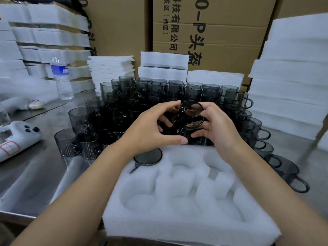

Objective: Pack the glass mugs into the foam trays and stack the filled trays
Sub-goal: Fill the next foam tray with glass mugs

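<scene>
A white foam tray [186, 226] with several round pockets lies at the table's near edge. One smoky glass mug [148, 156] sits in its far left pocket, partly under my left wrist. Above the tray's far edge, my left hand [150, 128] and my right hand [213, 126] together hold another dark glass mug [190, 113], tilted so its round mouth faces me. Fingers of both hands curl round its rim and body. Behind it stands a stacked pile of several more grey mugs [159, 93].
Tall stacks of foam trays [291, 86] rise on the right and at the back left [44, 38]. Cardboard boxes [213, 32] form the back wall. A water bottle [61, 79] and a white handheld device [17, 141] lie on the steel table [44, 171] at left. Loose mugs [284, 169] stand right of the tray.
</scene>
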`<state>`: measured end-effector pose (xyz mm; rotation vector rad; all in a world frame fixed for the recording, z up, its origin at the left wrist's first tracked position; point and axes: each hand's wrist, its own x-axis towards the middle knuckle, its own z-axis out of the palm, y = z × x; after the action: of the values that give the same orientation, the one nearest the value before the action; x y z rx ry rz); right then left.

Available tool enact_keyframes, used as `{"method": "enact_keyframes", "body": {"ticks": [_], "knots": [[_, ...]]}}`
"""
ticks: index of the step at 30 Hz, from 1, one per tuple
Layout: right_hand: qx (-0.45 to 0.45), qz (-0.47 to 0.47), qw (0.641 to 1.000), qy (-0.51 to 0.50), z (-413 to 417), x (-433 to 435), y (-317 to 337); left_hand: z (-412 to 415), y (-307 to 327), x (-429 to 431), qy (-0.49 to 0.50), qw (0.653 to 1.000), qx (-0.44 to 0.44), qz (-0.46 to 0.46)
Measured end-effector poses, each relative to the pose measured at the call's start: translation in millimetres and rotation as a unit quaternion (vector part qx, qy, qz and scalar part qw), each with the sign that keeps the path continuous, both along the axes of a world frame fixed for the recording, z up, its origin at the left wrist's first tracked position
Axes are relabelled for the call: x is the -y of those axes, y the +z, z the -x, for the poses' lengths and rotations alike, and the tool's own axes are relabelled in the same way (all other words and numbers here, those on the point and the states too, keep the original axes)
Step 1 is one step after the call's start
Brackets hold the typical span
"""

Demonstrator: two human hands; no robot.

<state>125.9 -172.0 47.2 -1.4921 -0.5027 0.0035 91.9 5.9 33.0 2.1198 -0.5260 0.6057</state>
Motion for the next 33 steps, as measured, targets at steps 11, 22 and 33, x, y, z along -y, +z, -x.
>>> {"method": "enact_keyframes", "body": {"ticks": [11, 22, 33], "knots": [[-0.024, -0.042, 0.999, -0.024, -4.7, 1.7, 0.4, -6.6, -6.3, -3.4, 0.037, 0.998, 0.015, 0.044], [-0.025, -0.021, 0.999, -0.031, -4.6, 1.2, 0.1, -6.4, -5.5, -4.2, 0.080, 0.995, 0.059, 0.008], [0.012, 0.017, 0.998, -0.051, -0.8, 1.1, 0.4, -5.2, -3.8, -3.2, 0.081, 0.996, 0.042, 0.006]]}}
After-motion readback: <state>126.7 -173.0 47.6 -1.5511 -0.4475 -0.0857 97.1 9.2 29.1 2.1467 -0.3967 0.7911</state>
